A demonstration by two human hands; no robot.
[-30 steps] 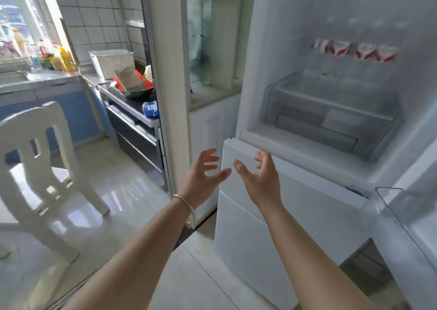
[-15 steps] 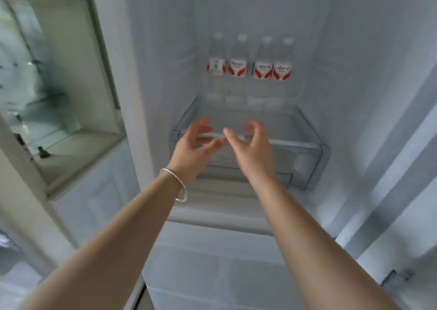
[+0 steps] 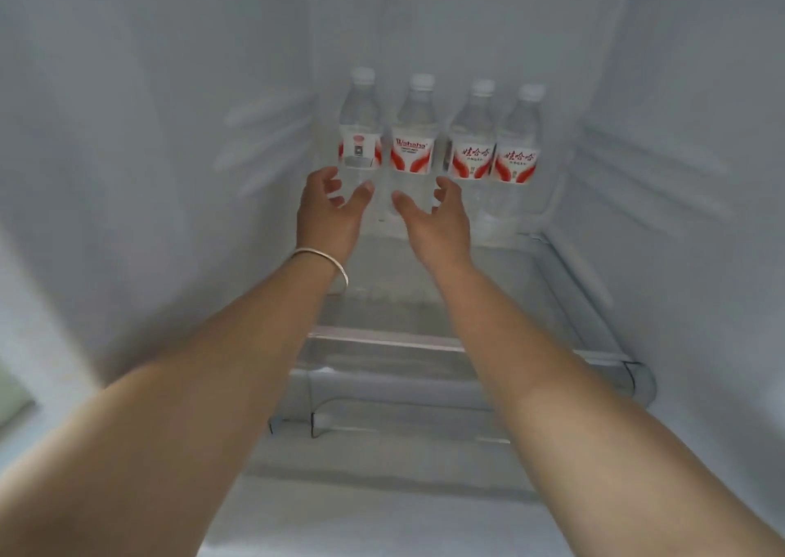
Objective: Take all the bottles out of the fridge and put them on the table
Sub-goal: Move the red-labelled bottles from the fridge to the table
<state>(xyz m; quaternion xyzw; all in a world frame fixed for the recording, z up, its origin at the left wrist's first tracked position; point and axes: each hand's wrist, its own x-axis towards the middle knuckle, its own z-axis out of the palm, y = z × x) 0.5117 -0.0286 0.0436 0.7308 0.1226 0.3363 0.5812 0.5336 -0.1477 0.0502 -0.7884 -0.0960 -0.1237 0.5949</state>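
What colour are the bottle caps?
White, on all four bottles; the head view shows them, slightly blurred.

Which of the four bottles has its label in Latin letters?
The second bottle from the left. Its label reads in Latin letters; the two to its right carry Chinese characters, the leftmost bottle shows its back panel.

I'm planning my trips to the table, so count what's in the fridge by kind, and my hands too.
Water bottles: 4, standing in a row at the back: first, second, third, fourth
Hands: 2, left hand and right hand, both open, holding nothing
Bracelet: 1, on the left wrist
Total: 7
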